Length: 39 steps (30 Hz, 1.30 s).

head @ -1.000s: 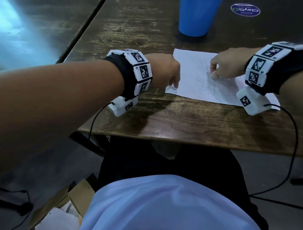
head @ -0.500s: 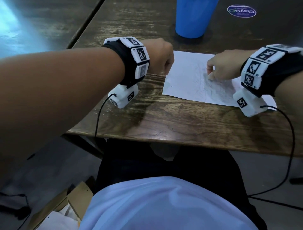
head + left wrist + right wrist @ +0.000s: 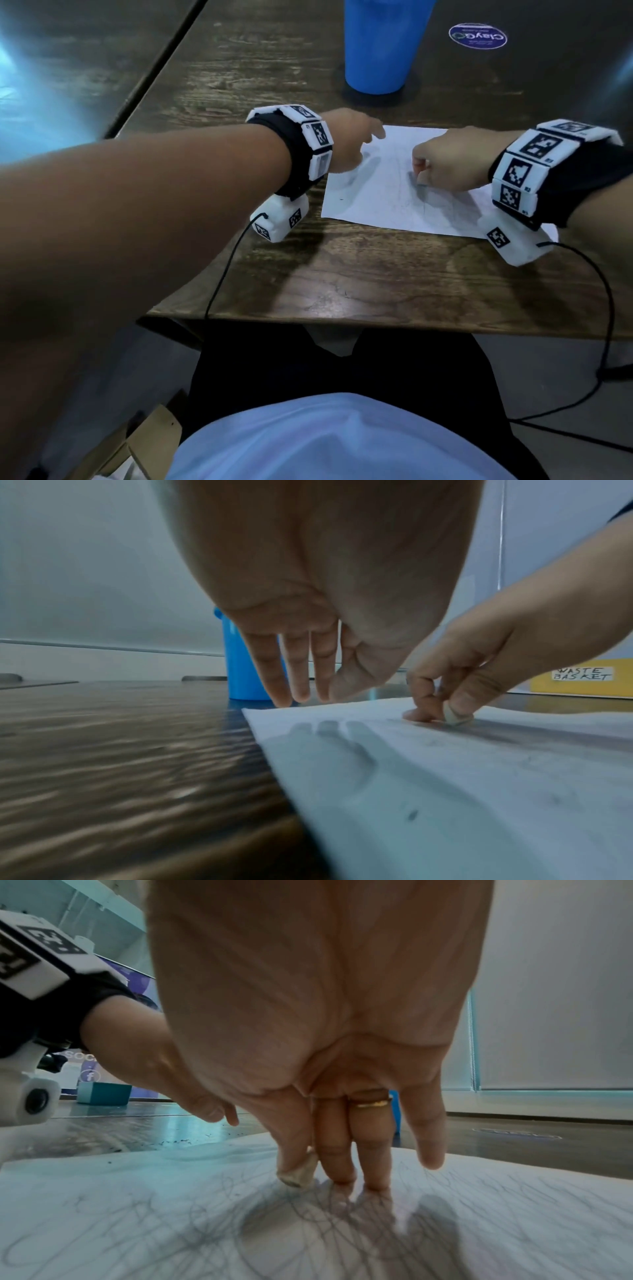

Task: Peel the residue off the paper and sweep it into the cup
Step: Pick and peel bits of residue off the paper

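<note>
- Paper (image 3: 394, 192): white sheet, pencil scribbles, flat on the wooden bench (image 3: 359, 274); dark crumbs of residue (image 3: 178, 1142) on the bench just past its far edge.
- Cup (image 3: 380, 44): blue, upright, beyond the paper.
- Left hand (image 3: 352, 144): fingers (image 3: 291, 674) straight, tips down at the paper's far left corner, holding nothing.
- Right hand (image 3: 442, 164): fingers curled, pinching a small whitish eraser (image 3: 299, 1173) against the scribbled paper.
- Yellow box (image 3: 582, 679): labelled "WASTE BASKET", background.
</note>
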### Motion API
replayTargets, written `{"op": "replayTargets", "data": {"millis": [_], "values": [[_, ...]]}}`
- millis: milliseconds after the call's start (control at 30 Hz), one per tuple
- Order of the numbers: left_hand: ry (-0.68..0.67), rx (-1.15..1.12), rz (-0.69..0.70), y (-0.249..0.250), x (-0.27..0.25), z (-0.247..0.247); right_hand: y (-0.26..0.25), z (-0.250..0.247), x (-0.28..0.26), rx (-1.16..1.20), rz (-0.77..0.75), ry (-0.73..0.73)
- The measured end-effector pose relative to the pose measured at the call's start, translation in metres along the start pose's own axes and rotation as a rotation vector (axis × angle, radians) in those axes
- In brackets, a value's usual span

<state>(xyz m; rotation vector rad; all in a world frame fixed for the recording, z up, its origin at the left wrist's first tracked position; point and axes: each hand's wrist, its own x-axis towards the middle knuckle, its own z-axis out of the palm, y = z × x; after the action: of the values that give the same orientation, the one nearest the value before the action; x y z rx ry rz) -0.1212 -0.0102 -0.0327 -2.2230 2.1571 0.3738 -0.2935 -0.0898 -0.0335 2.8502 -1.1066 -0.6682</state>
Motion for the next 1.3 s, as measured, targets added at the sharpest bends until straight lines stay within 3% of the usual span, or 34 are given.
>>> {"op": "replayTargets", "data": {"millis": [133, 300, 367, 500, 667, 733, 833, 1133, 1300], "values": [[-0.059, 0.021, -0.030, 0.015, 0.027, 0.001, 0.012, -0.001, -0.004, 0.110, 0.024, -0.013], [-0.314, 0.212, -0.108, 0.007, 0.059, 0.000, 0.025, 0.001, -0.003, 0.237, 0.027, -0.010], [-0.348, 0.276, -0.105, 0.002, 0.064, 0.003, 0.025, -0.001, -0.001, 0.217, 0.021, -0.028], [-0.294, 0.280, -0.066, -0.009, 0.074, 0.013, 0.022, -0.014, 0.006, 0.207, -0.012, -0.040], [-0.257, 0.321, 0.010, -0.025, 0.098, 0.032, 0.012, -0.014, 0.028, 0.330, -0.063, 0.236], [-0.280, 0.324, 0.009, -0.023, 0.095, 0.028, 0.004, -0.008, 0.035, 0.347, -0.110, 0.283], [-0.273, 0.349, 0.019, -0.023, 0.086, 0.022, -0.005, -0.004, 0.044, 0.297, -0.152, 0.245], [-0.221, 0.349, 0.030, -0.031, 0.094, 0.031, -0.001, -0.011, 0.061, 0.137, -0.039, 0.294], [-0.241, 0.395, 0.043, -0.040, 0.107, 0.037, 0.000, -0.007, 0.046, 0.215, -0.190, 0.198]]}}
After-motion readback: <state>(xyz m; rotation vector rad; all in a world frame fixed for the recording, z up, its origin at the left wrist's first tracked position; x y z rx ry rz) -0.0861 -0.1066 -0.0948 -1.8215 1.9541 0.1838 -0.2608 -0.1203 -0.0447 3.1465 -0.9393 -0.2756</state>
